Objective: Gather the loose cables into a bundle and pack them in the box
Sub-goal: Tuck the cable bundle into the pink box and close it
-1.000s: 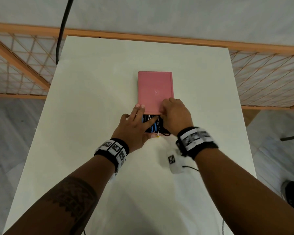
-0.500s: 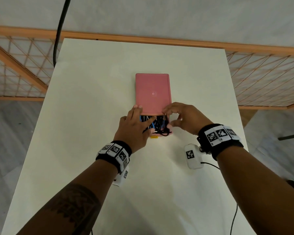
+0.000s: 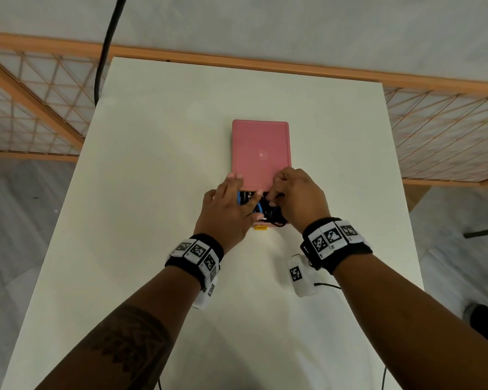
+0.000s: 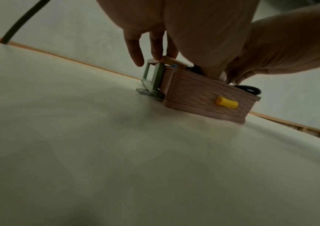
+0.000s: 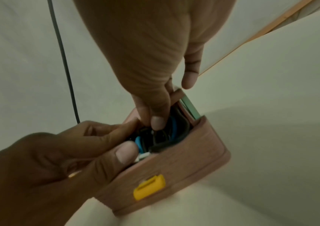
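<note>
I see the pink box [image 3: 261,153], lid partly slid open, containing black and blue cables [image 5: 166,134]; my left hand [image 3: 226,212] presses them flat-fingered, my right hand [image 3: 299,198] pinches them.

White table [image 3: 152,192], orange lattice railing [image 3: 448,136], grey floor [image 3: 17,220].
Stood against pale wall [image 3: 293,23] at 12 o'clock; dark cord [image 3: 103,60] hung at 11 o'clock.

The lid [image 3: 261,154] hides most of the box's [image 5: 166,166] inside. The cables [image 5: 166,136] show only in the near gap, partly under the left hand [image 3: 227,212] and right hand [image 3: 300,201]; their count cannot be told. Both wrist views are blurred.
</note>
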Action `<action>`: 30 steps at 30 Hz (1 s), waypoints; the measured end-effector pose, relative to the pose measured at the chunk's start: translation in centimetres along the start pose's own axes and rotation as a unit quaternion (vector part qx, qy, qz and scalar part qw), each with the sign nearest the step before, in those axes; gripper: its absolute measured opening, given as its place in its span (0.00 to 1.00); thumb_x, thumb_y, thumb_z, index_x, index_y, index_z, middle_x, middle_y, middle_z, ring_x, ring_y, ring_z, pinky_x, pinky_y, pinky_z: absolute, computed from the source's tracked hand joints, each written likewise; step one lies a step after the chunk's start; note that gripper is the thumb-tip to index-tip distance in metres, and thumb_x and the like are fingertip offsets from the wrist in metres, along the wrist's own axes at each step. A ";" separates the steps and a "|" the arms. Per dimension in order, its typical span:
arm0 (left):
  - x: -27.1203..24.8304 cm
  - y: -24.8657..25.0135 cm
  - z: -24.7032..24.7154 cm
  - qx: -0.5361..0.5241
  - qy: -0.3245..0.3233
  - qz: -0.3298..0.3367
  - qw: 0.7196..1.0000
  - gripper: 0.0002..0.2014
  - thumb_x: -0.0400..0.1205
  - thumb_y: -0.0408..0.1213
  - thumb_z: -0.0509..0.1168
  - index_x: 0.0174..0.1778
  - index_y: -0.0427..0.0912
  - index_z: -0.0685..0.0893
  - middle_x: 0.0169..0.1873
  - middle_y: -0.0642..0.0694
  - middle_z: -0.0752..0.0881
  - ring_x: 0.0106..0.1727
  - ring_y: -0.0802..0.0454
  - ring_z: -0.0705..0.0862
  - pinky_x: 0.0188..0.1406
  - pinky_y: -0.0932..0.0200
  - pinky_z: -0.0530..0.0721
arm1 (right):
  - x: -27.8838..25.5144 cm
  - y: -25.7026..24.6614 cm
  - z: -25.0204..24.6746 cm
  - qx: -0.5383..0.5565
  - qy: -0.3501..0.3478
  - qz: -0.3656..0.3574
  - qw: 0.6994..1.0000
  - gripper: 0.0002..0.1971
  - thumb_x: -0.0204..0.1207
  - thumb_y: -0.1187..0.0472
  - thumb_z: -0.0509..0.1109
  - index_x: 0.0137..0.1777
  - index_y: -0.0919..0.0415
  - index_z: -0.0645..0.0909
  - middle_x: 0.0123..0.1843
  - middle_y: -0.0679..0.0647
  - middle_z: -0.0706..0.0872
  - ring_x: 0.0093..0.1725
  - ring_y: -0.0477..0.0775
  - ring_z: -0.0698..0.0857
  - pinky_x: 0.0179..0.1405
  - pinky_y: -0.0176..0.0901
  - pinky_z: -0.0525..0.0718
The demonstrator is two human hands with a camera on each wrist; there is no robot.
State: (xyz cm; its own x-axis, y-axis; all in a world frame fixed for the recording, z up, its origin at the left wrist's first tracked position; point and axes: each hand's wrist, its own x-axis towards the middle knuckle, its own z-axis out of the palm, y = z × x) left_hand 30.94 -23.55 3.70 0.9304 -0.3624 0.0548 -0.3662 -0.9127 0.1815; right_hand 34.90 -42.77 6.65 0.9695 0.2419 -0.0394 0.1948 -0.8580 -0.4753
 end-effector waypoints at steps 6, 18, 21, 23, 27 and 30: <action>-0.4 0.0 0.1 0.056 0.009 0.011 0.998 0.22 0.85 0.54 0.65 0.74 0.51 0.84 0.79 0.32 0.76 0.83 0.33 0.72 0.60 0.31 0.81 | -1.7 -0.4 0.1 0.041 0.037 0.000 0.998 0.23 0.70 0.69 0.78 0.65 0.54 0.84 0.63 0.50 0.86 0.63 0.52 0.82 0.57 0.47 0.85; 1.0 -0.3 0.3 0.059 0.008 0.033 0.998 0.20 0.72 0.51 0.83 0.57 0.48 0.94 0.62 0.28 0.88 0.63 0.28 0.88 0.54 0.38 0.84 | -0.3 -0.6 1.7 0.091 0.144 0.023 0.985 0.11 0.62 0.77 0.77 0.40 0.61 0.90 0.45 0.51 0.89 0.49 0.56 0.86 0.40 0.53 0.89; 1.0 -0.4 0.6 0.011 0.048 0.030 0.998 0.16 0.67 0.45 0.87 0.49 0.48 0.96 0.57 0.31 0.91 0.59 0.30 0.91 0.53 0.40 0.86 | -0.5 -0.9 2.3 0.090 0.157 0.017 0.983 0.10 0.63 0.76 0.77 0.40 0.62 0.89 0.45 0.52 0.89 0.49 0.57 0.86 0.40 0.52 0.89; 1.2 -0.5 0.5 -0.013 0.078 0.030 0.996 0.13 0.65 0.43 0.88 0.42 0.48 0.96 0.53 0.32 0.93 0.56 0.32 0.92 0.52 0.41 0.87 | -0.8 -0.9 2.2 0.094 0.152 0.005 0.984 0.10 0.65 0.76 0.77 0.43 0.62 0.89 0.47 0.53 0.89 0.52 0.57 0.85 0.45 0.51 0.88; 0.9 -0.6 0.4 -0.013 0.069 0.015 0.997 0.13 0.68 0.47 0.86 0.46 0.48 0.96 0.56 0.33 0.92 0.60 0.33 0.91 0.54 0.39 0.85 | -1.2 1.5 -0.8 0.085 -0.046 -0.025 0.995 0.23 0.72 0.66 0.80 0.67 0.57 0.86 0.68 0.49 0.82 0.67 0.48 0.76 0.72 0.40 0.74; 0.8 -0.3 0.5 0.003 0.061 0.005 0.998 0.14 0.75 0.50 0.79 0.52 0.48 0.96 0.62 0.31 0.89 0.65 0.31 0.88 0.53 0.37 0.84 | -1.8 2.7 -2.0 0.070 -0.100 -0.046 0.991 0.34 0.66 0.67 0.85 0.73 0.50 0.82 0.74 0.45 0.78 0.71 0.43 0.72 0.75 0.36 0.67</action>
State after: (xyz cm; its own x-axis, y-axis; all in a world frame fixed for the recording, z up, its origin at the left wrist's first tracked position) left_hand 31.78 -23.61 3.20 0.9216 -0.3457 0.1764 -0.3748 -0.9107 0.1737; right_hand 33.95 -46.45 7.14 0.8967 0.4137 -0.1575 0.2449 -0.7600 -0.6020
